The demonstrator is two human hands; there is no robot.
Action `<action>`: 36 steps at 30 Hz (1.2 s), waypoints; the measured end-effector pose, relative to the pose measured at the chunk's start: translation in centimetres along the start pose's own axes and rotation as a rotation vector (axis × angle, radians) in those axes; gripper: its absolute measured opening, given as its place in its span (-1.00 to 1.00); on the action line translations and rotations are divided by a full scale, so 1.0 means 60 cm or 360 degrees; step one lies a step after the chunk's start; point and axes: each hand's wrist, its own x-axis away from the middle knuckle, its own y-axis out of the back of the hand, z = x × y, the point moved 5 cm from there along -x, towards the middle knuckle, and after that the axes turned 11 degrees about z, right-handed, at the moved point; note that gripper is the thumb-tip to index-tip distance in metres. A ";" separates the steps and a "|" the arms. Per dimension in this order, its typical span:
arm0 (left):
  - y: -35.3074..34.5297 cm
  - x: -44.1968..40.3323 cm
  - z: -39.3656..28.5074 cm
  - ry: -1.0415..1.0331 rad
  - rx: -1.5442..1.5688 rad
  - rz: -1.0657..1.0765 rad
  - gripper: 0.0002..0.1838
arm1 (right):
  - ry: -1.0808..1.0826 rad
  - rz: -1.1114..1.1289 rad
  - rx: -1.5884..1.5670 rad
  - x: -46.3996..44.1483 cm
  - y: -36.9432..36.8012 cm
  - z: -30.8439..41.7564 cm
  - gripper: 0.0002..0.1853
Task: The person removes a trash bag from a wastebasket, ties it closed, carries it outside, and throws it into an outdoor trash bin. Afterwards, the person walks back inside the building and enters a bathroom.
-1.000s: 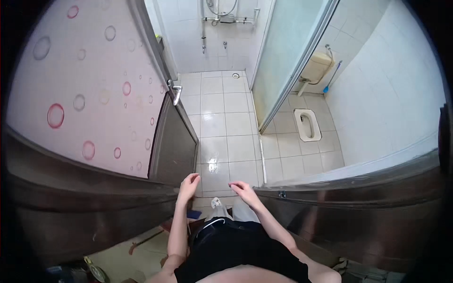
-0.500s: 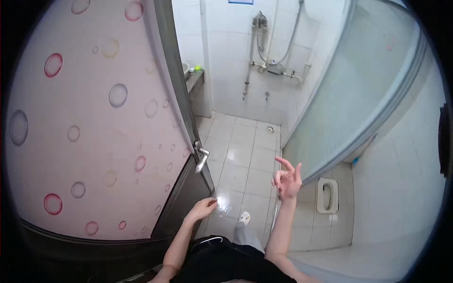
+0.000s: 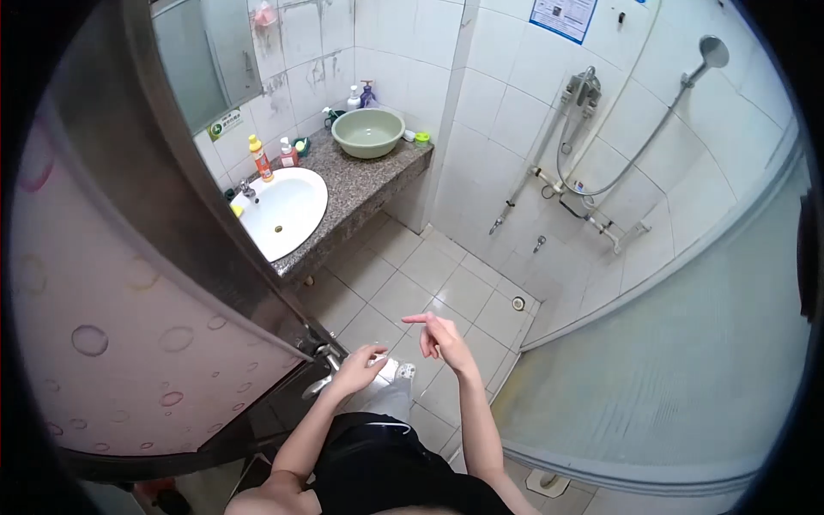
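Note:
My left hand (image 3: 359,371) hangs in front of my body with its fingers loosely bent and apart, and nothing shows in it. Just beside its wrist is the metal door handle (image 3: 318,386); I cannot tell whether they touch. My right hand (image 3: 442,339) is raised over the tiled floor (image 3: 403,296), its index finger stretched out to the left and the others partly bent. It holds nothing. The door (image 3: 129,326), patterned with bubbles, stands open at my left. Below my hands, a white shoe (image 3: 405,371) shows on the floor.
A granite counter (image 3: 356,193) at the left carries a white sink (image 3: 296,206), a green basin (image 3: 369,137) and several bottles. A shower head (image 3: 712,51) with a hose hangs on the far wall. The frosted partition (image 3: 669,369) stands at the right, with part of a squat toilet (image 3: 547,483) below.
My view has swung left and forward, bringing the sink counter into sight. Both hands now appear closer together, and the right index finger points left. The squat toilet is mostly hidden.

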 end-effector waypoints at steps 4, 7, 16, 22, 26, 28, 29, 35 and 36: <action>0.079 -0.073 -0.082 -0.0200 0.0320 -0.0616 -0.66 | -0.0377 0.0039 0.0053 -0.139 0.176 -0.184 -0.56; 0.115 -0.137 -0.104 -0.0227 0.0348 -0.0771 -0.66 | -0.0802 -0.0602 0.0092 -0.098 0.376 -0.451 -0.64; 0.187 -0.229 -0.052 0.0314 0.0567 -0.1152 -0.74 | -0.2028 -0.0406 -0.0191 0.270 0.570 -0.609 -0.71; 0.232 -0.322 -0.049 0.0028 0.1059 -0.1668 -0.82 | -0.1538 -0.0271 -0.0061 -0.024 0.768 -0.548 -0.70; 0.232 -0.380 -0.074 -0.0013 0.1156 -0.1728 -0.82 | -0.0958 -0.0226 0.0089 -0.400 0.796 -0.400 -0.74; 0.233 -0.391 -0.084 -0.0007 0.1142 -0.1790 -0.82 | -0.0633 -0.0064 0.0004 -0.521 0.737 -0.268 -0.72; 0.237 -0.392 -0.087 -0.0002 0.1129 -0.1825 -0.82 | -0.0556 0.0014 -0.0044 -0.566 0.714 -0.232 -0.71; 0.298 -0.361 -0.070 0.0081 0.1036 -0.2054 -0.82 | -0.0520 0.0432 -0.0158 -0.663 0.564 -0.154 -0.71; 0.314 -0.356 -0.057 0.0062 0.1035 -0.2103 -0.81 | -0.0590 0.0510 -0.0152 -0.669 0.541 -0.156 -0.71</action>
